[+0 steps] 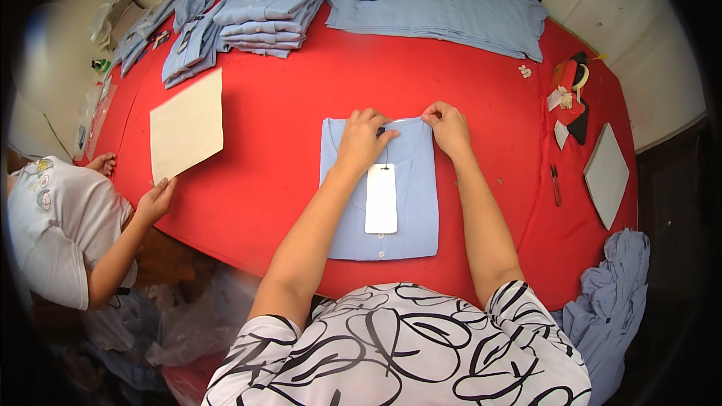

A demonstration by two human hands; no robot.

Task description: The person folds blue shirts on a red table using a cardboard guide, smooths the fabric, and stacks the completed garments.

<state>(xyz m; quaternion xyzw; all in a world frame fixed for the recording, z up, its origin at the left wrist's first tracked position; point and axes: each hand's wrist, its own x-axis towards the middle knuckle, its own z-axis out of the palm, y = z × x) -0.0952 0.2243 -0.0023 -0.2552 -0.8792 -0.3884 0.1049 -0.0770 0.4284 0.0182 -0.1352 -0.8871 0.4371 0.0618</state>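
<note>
The red bench carries a folded blue shirt close to its near edge. The left hand curls its fingers at the shirt's top, grip unclear; the right hand pinches the far right corner. Probably this is straightening; the next move calls for even, gentle tension.

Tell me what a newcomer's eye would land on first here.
Probably the vivid red table, then the folded blue shirt with its white tag mid-picture, left hand at its neckline, right hand at its top right corner. At left, a co-worker's hand holds a cream board.
</note>
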